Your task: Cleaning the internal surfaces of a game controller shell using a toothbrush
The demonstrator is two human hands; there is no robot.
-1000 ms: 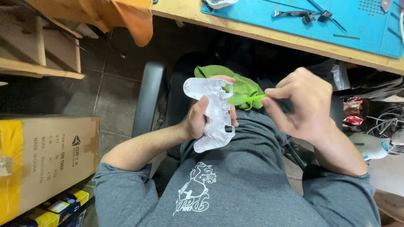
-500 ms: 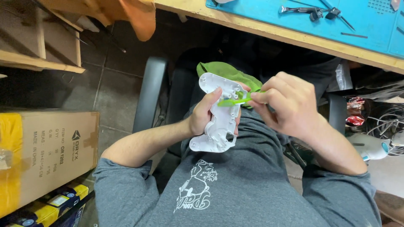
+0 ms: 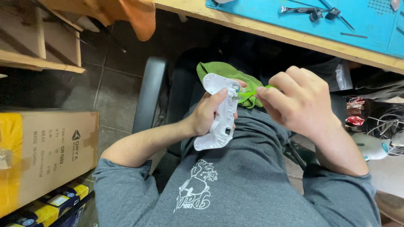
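— Step in hand?

— Looks like cleaning or working the inner edge of the white plastic controller shell (image 3: 219,113), held at centre frame above the lap. Judged from the pose only: slim green tool (image 3: 248,94) laid against the shell's upper right edge.

— Left hand?

— Left hand (image 3: 208,115) wrapped round the shell's middle, thumb across the near face, fingers (image 3: 235,113) curled behind. Firmly closed on it, shell tilted on edge with one grip horn toward upper centre, the other toward the grey shirt.

— Right hand?

— Right hand (image 3: 301,101), right of centre, clenched into a loose fist; thumb and forefinger pinching the green tool at its rear end. Tool tip touching the shell, or just beside it; exact contact too small to tell.

— Anything beneath?

— Green cloth (image 3: 219,72) bunched behind the shell, upper centre, lying over the dark chair (image 3: 151,92). Touching the shell or only behind it: cannot tell.

— Next move calls for?

— Probably a steady hold by the left, plus small, controlled strokes of the tool along the rim; light pressure, since thin plastic may flex.

— Surroundings?

— Blue work mat (image 3: 370,29) with small tools at upper right, on a wooden bench. Cardboard box (image 3: 46,155) at lower left. Orange cloth (image 3: 134,17) hanging at top, left of centre.
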